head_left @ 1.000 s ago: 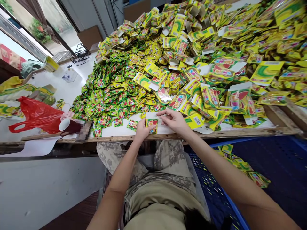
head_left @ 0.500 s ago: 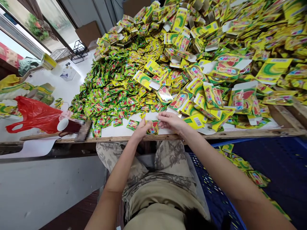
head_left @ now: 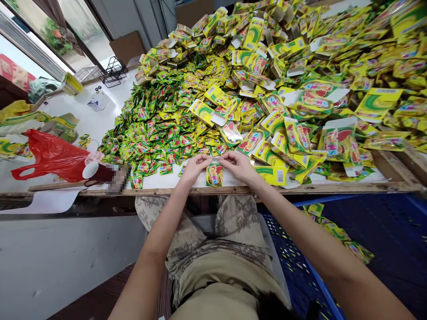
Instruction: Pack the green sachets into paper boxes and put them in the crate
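Note:
A small green and yellow candy packet [head_left: 214, 175] with a red melon picture stands at the table's front edge, its printed front toward me. My left hand [head_left: 196, 169] pinches its upper left corner, and my right hand [head_left: 239, 168] pinches the upper right one. The fingertips of both hands nearly meet along its top edge and cover part of it. Just beyond my hands lies a heap of small green sachets [head_left: 156, 129]. Beside my right wrist is a flat yellow carton [head_left: 271, 175] with a barcode.
Opened cartons [head_left: 336, 140] and more packets pile up at the right and back. To the left are a red plastic bag [head_left: 55, 155], a dark cup [head_left: 96, 172] and a black wire rack [head_left: 113, 71]. A blue crate [head_left: 293, 262] with packets stands below the table at right.
My left hand has shifted from the packet's left side up to its top edge. My right hand has come in to the top as well. The packet now faces me upright.

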### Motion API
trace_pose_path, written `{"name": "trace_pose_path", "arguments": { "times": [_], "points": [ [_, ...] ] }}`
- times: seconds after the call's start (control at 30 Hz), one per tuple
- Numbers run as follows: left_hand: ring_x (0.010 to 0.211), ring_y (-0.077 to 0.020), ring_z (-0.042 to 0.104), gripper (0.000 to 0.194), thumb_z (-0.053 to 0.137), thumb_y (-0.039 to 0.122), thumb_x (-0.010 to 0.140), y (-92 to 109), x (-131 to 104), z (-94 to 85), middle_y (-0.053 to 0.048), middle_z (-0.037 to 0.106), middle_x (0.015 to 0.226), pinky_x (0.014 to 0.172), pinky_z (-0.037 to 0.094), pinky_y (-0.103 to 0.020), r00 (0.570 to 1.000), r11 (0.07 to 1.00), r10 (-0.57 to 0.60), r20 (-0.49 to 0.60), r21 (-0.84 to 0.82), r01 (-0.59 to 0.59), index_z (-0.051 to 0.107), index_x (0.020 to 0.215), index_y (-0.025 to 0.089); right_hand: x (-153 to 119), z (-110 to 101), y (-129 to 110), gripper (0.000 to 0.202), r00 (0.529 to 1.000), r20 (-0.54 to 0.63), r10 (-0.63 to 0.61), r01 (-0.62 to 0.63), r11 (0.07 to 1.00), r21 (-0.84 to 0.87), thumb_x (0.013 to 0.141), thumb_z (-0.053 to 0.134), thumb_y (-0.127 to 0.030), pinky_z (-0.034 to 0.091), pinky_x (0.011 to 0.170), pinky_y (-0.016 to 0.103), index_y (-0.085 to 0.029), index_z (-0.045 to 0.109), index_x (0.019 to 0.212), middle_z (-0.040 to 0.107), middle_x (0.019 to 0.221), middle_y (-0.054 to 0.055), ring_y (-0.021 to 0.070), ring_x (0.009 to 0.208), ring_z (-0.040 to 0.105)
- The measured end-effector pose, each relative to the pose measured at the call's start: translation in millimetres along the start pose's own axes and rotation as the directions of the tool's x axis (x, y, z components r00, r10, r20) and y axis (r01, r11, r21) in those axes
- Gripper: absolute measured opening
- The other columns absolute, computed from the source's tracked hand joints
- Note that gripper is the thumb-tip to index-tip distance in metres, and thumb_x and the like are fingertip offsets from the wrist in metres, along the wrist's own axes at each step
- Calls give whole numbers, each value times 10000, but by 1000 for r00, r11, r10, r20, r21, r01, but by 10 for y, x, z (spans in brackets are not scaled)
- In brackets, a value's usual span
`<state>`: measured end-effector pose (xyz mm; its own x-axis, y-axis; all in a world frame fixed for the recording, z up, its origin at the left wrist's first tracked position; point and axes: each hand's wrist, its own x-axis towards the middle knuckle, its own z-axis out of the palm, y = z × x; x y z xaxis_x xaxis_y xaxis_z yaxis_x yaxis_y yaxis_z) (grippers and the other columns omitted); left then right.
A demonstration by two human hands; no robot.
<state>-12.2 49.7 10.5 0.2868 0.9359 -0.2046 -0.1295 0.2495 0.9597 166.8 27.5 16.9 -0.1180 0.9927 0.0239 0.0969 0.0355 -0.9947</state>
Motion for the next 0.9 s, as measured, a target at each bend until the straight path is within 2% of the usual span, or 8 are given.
{"name": "trace_pose_path", "arguments": {
  "times": [0.1, 0.2, 0.4, 0.47, 0.6, 0.8, 0.9],
  "points": [
    [812, -162, 639, 302, 779, 400, 647, -52, -85, 27, -47, 688, 826, 832, 491, -339, 966, 960, 246, -79, 159, -232, 677, 789, 153, -70, -59, 26, 240, 989, 55, -139, 144, 982, -119, 781, 628, -424, 509, 812, 346, -192, 662, 834, 705, 914, 59, 191, 854, 642],
    [895, -184, 652, 298, 762, 421, 670, -88, -157, 18, -71, 706, 890, 876, 492, -360, 945, 933, 324, -48, 184, -311, 696, 794, 159, -94, -81, 34, 243, 979, 111, -173, 185, 976, -111, 779, 649, -433, 512, 854, 356, -193, 667, 816, 704, 995, 78, 207, 923, 652],
    [762, -145, 647, 294, 783, 379, 644, -68, -184, -35, -41, 698, 827, 770, 522, -314, 959, 932, 280, -50, 254, -259, 677, 805, 157, -66, 1, 39, 212, 973, 127, -192, 217, 950, -227, 790, 640, -406, 535, 785, 347, -204, 650, 855, 695, 877, 54, 189, 800, 652],
    [718, -128, 632, 285, 766, 380, 664, -39, -177, -17, -32, 685, 799, 725, 515, -286, 959, 928, 277, -57, 274, -252, 667, 804, 153, -48, 19, 47, 234, 983, 99, -154, 172, 961, -218, 786, 637, -421, 537, 747, 336, -200, 642, 862, 691, 841, 48, 180, 752, 647],
    [691, -116, 613, 262, 737, 388, 697, 23, -144, 45, -18, 664, 757, 687, 492, -257, 957, 931, 277, -90, 271, -244, 650, 770, 151, 5, 8, 45, 322, 998, 31, -62, 64, 995, -79, 731, 671, -480, 534, 705, 328, -188, 635, 863, 686, 799, 48, 175, 706, 636],
    [614, -101, 579, 288, 765, 403, 651, 31, -93, 62, 3, 650, 679, 604, 473, -237, 977, 961, 194, -90, 215, -171, 639, 698, 148, 67, -29, -2, 329, 995, 41, 92, -92, 996, 16, 662, 703, -476, 503, 582, 286, -166, 629, 746, 651, 662, 27, 147, 598, 592],
    [638, -113, 597, 286, 769, 405, 648, 21, -96, 39, -5, 669, 706, 629, 491, -258, 978, 965, 186, -93, 202, -164, 651, 705, 152, 83, -50, -30, 323, 991, 36, 130, -130, 991, 15, 651, 718, -467, 484, 538, 265, -164, 624, 712, 630, 609, 9, 129, 552, 567]
  ]
}}
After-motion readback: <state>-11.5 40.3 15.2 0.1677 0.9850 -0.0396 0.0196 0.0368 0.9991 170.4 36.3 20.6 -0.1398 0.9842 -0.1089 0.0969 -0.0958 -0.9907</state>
